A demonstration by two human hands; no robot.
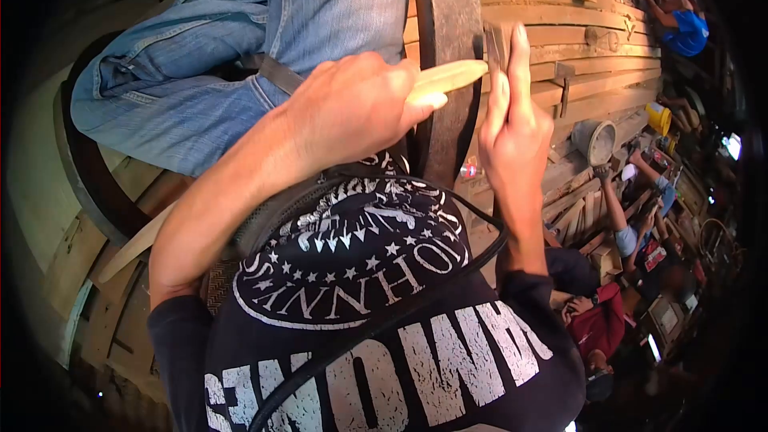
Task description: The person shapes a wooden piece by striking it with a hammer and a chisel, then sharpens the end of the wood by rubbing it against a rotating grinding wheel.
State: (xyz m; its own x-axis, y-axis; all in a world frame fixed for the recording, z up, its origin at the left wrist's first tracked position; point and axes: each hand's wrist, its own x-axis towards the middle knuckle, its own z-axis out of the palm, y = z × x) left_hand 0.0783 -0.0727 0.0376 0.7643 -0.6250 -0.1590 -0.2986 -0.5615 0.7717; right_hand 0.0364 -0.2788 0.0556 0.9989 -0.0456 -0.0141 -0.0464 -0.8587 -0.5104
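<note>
My left hand (352, 104) is closed around a pale, smoothly shaped piece of wood (452, 78), its rounded end pointing right and the rest hidden in my fist. Right beside that end, my right hand (516, 132) grips a thin blade (498, 44) like a knife's, with the index finger stretched along it. The handle is hidden in my fingers. In this view the wood's tip meets the lower part of the blade. Both hands are above my lap, in front of my black printed shirt (360, 272).
A broad dark chair arm (448, 0) runs beside my jeans (336, 8). Wooden boards (552, 16) lie to the right, with a hammer (564, 84) on them. Further off are a grey bucket (594, 142), a yellow bucket (658, 118) and several seated people, one in a blue shirt (686, 32).
</note>
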